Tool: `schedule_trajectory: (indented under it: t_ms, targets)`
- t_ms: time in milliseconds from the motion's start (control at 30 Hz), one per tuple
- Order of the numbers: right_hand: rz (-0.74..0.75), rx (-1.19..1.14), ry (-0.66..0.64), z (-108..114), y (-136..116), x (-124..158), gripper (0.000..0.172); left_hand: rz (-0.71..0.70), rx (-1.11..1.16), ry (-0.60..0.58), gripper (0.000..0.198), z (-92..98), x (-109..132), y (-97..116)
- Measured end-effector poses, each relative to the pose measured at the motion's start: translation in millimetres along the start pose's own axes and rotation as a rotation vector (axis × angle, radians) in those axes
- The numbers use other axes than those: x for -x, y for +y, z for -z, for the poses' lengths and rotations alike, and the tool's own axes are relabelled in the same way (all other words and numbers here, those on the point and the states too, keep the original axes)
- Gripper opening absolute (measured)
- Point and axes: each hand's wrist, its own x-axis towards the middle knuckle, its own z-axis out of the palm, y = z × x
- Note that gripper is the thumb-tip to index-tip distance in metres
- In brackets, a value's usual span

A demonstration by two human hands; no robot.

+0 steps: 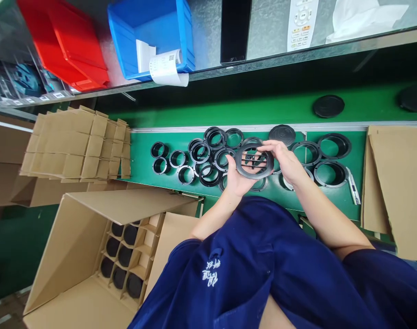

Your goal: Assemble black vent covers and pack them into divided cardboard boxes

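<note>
A round black vent ring (254, 174) with thin cross slats is held up over the green table (143, 176). My left hand (238, 176) supports it from below and the left, its fingers visible through the opening. At the ring's upper right edge, my right hand (283, 157) grips the rim with its fingers. Several black rings (210, 175) lie around and behind it on the table, some overlapping. Larger black rings (331, 173) sit to the right of my right hand, near a black disc (282, 135).
An open carton (71, 246) with dividers and black round parts stands at lower left. Folded cardboard dividers (67, 146) lie behind it. A white cutter (353, 186) and cardboard sheets (403, 183) are at right. Above runs a shelf with a blue bin (122, 45) and red bin (67, 50).
</note>
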Motion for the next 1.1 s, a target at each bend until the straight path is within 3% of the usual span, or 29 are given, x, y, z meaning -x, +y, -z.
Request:
schedule_trajectory:
  t_ms: [100,200,267,367,467,600,633,733,867,933,1100]
  targets:
    - [0.115,0.175,-0.024,-4,9,5,0.069,0.015,-0.01,0.061,0.079,0.3,-3,1]
    - [0.3,0.487,-0.229,-14,14,14,0.075,0.014,-0.07,0.174,0.072,5.6,-9,1]
    - [0.286,0.607,-0.329,-20,18,18,0.092,0.029,-0.135,0.212,0.07,9.4,-17,-3]
    - [0.162,0.626,-0.318,-18,29,18,0.113,0.084,-0.228,0.2,0.07,10.9,-29,-13]
    - [0.086,0.611,-0.189,11,51,11,0.113,0.2,-0.283,0.179,0.067,8.9,-36,-21]
    - [-0.227,0.813,0.332,92,104,-2,0.107,0.253,-0.363,0.192,0.064,11.1,-40,-17]
    - [-0.32,0.873,0.407,113,118,-4,0.106,0.251,-0.383,0.199,0.065,12.9,-42,-15]
    - [-0.495,1.005,0.39,158,154,-5,0.108,0.271,-0.425,0.231,0.068,18.3,-47,-13]
    - [-0.581,1.076,0.277,178,172,-10,0.11,0.321,-0.442,0.266,0.067,23.6,-54,-13]
    - [-0.553,1.107,0.286,183,171,-18,0.102,0.333,-0.443,0.284,0.065,27.2,-57,-12]
    - [-0.343,1.193,0.464,189,175,-31,0.074,0.399,-0.47,0.382,0.052,42.9,-63,-8]
